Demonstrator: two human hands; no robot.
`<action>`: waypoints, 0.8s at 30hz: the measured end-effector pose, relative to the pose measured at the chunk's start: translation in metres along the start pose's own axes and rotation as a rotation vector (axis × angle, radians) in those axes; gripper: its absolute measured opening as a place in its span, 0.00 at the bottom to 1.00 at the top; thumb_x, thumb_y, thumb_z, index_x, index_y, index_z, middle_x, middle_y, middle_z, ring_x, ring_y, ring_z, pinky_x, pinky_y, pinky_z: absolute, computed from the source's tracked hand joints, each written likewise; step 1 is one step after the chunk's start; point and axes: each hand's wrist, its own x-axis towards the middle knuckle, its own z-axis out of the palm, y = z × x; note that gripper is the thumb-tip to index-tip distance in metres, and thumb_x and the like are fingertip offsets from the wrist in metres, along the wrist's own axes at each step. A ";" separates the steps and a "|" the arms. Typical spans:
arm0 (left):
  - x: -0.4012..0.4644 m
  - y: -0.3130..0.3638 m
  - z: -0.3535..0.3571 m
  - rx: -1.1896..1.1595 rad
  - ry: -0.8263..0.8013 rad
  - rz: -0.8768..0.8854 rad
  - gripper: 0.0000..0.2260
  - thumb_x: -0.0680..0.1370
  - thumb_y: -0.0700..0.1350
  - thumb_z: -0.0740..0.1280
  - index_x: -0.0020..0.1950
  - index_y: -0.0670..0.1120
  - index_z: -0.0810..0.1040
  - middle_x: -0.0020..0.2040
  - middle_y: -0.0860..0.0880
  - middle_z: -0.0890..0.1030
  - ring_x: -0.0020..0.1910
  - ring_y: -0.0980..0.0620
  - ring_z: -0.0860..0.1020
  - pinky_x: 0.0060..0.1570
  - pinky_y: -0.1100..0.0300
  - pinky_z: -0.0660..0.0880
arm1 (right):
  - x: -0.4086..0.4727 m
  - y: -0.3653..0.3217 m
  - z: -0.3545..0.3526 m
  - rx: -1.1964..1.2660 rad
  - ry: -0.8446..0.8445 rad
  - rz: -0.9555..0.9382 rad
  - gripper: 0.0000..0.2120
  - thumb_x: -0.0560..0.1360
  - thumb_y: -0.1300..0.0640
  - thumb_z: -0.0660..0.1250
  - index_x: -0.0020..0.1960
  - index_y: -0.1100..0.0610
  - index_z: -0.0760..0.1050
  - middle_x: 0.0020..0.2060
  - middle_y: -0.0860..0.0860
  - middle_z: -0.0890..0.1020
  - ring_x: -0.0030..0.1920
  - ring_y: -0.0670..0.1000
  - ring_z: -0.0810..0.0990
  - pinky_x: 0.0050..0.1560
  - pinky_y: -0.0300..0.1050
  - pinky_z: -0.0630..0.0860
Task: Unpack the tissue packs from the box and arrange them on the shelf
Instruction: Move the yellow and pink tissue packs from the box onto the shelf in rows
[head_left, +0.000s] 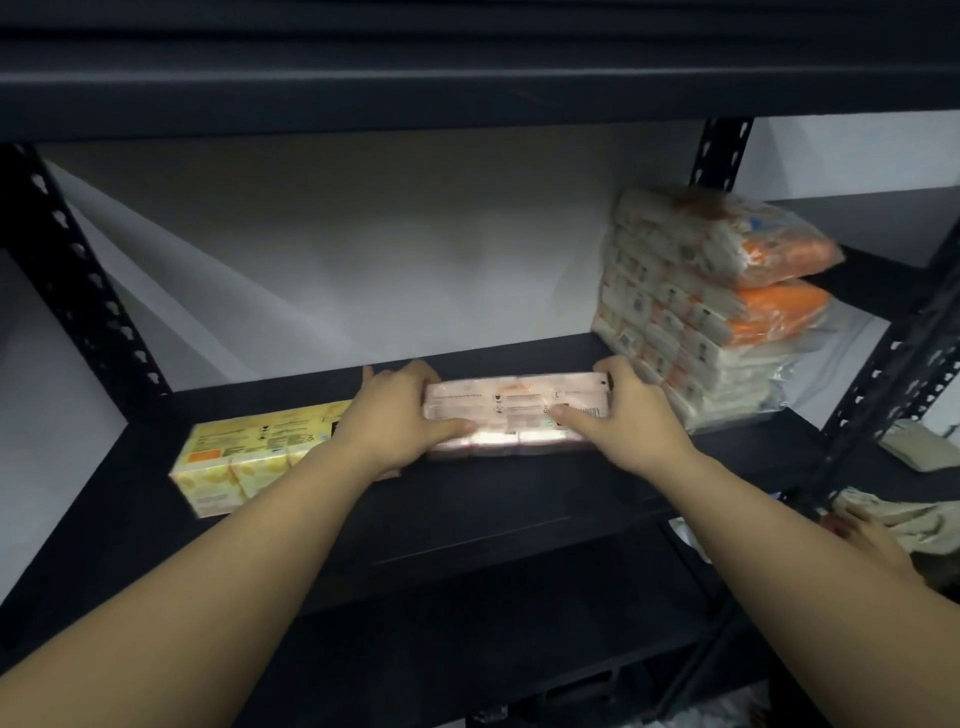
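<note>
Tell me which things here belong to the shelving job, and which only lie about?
Job: pink tissue pack held by left hand and right hand; yellow tissue pack; orange-and-white stack; shelf.
Lying about: beige cloth, small beige object.

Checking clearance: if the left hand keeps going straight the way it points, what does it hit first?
Likely nothing on the shelf: past the left hand, gripping the pink pack, the way looks free to the wall. Depth is unclear.
</note>
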 end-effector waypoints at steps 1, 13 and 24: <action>0.000 0.001 0.001 -0.025 0.042 -0.019 0.22 0.71 0.62 0.77 0.57 0.52 0.76 0.48 0.54 0.81 0.52 0.50 0.73 0.59 0.49 0.73 | 0.001 0.002 0.000 0.020 0.020 -0.004 0.32 0.69 0.39 0.80 0.63 0.52 0.70 0.51 0.47 0.80 0.47 0.48 0.79 0.40 0.43 0.73; 0.018 -0.004 0.007 0.170 -0.031 -0.125 0.25 0.81 0.70 0.54 0.57 0.53 0.79 0.48 0.54 0.84 0.56 0.49 0.81 0.78 0.38 0.54 | 0.018 0.015 0.012 0.138 0.093 0.084 0.35 0.73 0.29 0.70 0.66 0.54 0.72 0.50 0.48 0.82 0.46 0.47 0.81 0.37 0.40 0.72; 0.013 -0.015 0.007 -0.106 0.003 -0.101 0.24 0.71 0.54 0.80 0.60 0.51 0.71 0.45 0.56 0.83 0.48 0.56 0.77 0.68 0.48 0.69 | 0.032 0.019 0.014 0.246 0.028 0.058 0.28 0.70 0.57 0.82 0.62 0.52 0.70 0.46 0.46 0.80 0.47 0.48 0.83 0.42 0.42 0.77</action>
